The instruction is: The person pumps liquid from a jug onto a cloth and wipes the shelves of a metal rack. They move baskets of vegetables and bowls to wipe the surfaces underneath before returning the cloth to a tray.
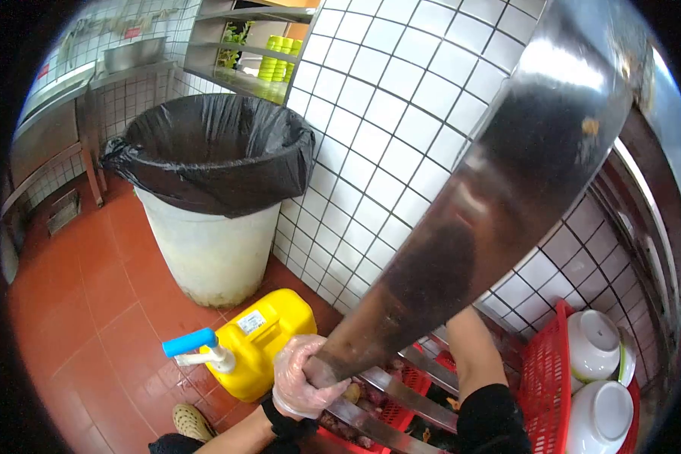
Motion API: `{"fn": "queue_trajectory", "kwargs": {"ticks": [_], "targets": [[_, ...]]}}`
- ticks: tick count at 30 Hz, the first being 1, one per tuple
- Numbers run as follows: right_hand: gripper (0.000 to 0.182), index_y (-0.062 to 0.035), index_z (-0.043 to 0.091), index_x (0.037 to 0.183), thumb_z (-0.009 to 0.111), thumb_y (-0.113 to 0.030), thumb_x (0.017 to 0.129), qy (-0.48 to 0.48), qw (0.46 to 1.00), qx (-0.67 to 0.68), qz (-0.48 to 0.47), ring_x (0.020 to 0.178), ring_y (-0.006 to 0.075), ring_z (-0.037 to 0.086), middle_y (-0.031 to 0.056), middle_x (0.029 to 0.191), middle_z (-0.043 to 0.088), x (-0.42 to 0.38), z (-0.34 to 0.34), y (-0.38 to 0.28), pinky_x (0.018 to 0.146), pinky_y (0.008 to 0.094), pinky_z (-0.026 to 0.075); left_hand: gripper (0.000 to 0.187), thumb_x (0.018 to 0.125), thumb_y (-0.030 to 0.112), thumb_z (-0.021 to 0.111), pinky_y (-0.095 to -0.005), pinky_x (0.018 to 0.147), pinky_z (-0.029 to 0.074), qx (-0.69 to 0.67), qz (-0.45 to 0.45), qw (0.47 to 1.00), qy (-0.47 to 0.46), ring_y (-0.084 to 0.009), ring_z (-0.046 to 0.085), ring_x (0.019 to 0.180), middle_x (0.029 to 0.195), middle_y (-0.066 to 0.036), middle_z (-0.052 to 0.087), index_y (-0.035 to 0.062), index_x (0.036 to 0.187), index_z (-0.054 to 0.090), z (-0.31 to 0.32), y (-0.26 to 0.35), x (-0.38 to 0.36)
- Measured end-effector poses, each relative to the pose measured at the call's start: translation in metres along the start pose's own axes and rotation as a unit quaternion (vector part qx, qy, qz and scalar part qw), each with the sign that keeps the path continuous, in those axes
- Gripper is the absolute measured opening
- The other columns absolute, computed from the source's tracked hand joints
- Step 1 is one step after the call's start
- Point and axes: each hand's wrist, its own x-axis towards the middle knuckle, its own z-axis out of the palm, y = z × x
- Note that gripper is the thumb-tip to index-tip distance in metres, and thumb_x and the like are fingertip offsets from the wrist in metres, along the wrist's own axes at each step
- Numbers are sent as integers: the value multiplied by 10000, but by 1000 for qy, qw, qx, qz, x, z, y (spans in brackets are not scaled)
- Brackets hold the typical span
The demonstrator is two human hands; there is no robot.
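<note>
My left hand [303, 378], in a clear plastic glove, has its fingers wrapped around the lower end of a wide stainless steel edge [461, 227], which looks like the corner of a counter. Behind that edge reaches my right forearm [475, 352]; the hand itself is hidden by the metal. Under the edge run the metal slats [408, 393] of a low shelf. A red plastic basket [397, 416] below them holds reddish, roundish pieces that I cannot name. Close by my left hand stands a yellow jug [268, 333] with a blue-handled pump [193, 343].
A large white bin [212, 250] lined with a black bag [227, 181] stands against the tiled wall [371, 144]. At the right, a red basket [552, 378] holds white bowls [598, 416]. My shoe [193, 421] is on the red tiled floor [113, 325].
</note>
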Motion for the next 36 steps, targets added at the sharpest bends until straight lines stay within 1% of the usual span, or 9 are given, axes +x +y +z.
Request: {"fn": "queue_trajectory", "kwargs": {"ticks": [3, 8, 9, 12, 14, 20, 24, 31, 36], "targets": [[223, -55, 735, 991, 607, -206, 888, -21, 997, -37, -71, 978, 371, 677, 209, 990, 709, -28, -29, 17, 908, 435, 527, 627, 604, 223, 873, -445, 757, 521, 20, -4, 1000, 6, -395, 655, 853, 1000, -202, 661, 12, 1121, 588, 3, 3, -5], [147, -109, 711, 945, 601, -177, 874, -123, 992, -1, 23, 943, 376, 676, 197, 980, 703, -69, -41, 104, 841, 476, 520, 593, 631, 247, 844, -443, 758, 519, 46, -67, 996, -20, -391, 657, 848, 983, -197, 663, 0, 1109, 596, -2, 20, 4], [158, -107, 714, 931, 622, -212, 858, -61, 996, -37, -56, 907, 383, 679, 200, 953, 704, -93, -49, 131, 815, 469, 523, 590, 628, 249, 846, -441, 760, 520, 39, -63, 997, -16, -389, 658, 848, 978, -194, 663, -1, 1102, 599, -1, 18, 2], [239, -125, 725, 961, 700, -315, 818, -157, 967, -199, 9, 963, 322, 696, 133, 1012, 729, -117, -50, 205, 832, 451, 550, 592, 603, 238, 867, -433, 769, 525, 2, -39, 999, -7, -382, 661, 848, 970, -185, 664, 3, 1081, 608, 0, 9, 2], [234, -122, 722, 960, 694, -305, 817, -174, 963, -187, 87, 969, 332, 696, 150, 986, 724, -116, -49, 201, 834, 452, 548, 598, 586, 230, 881, -427, 770, 528, 3, -33, 999, -8, -378, 662, 847, 971, -182, 665, 10, 1072, 610, 0, 13, 5], [180, -177, 724, 973, 577, -230, 883, -85, 990, -100, -49, 934, 365, 689, 159, 941, 712, -37, -22, 75, 824, 475, 534, 600, 566, 227, 904, -420, 754, 534, 1, -20, 999, -27, -367, 664, 840, 978, -176, 670, 25, 1046, 606, -2, 10, 6], [264, -30, 745, 937, 551, -205, 903, -91, 993, -18, 70, 1042, 363, 669, 196, 1106, 703, 7, -9, 5, 894, 434, 524, 614, 551, 218, 910, -417, 739, 535, -13, 16, 1000, -2, -366, 663, 816, 951, -172, 670, 23, 1046, 603, 1, 7, 6], [295, -16, 728, 1045, 496, -165, 940, -78, 996, 4, 35, 1078, 365, 659, 229, 1147, 683, -5, -11, 15, 927, 422, 519, 552, 582, 174, 847, -430, 671, 481, 56, -11, 998, 10, -347, 595, 697, 814, -133, 609, 12, 1050, 604, 2, 8, -3], [287, -47, 731, 994, 686, -303, 874, -178, 978, -104, 32, 916, 366, 707, 195, 964, 726, -44, -37, 71, 784, 443, 564, 478, 598, 136, 816, -424, 602, 420, 15, 4, 999, 33, -312, 523, 611, 633, -70, 510, 31, 1011, 599, 6, 5, -3]]}}
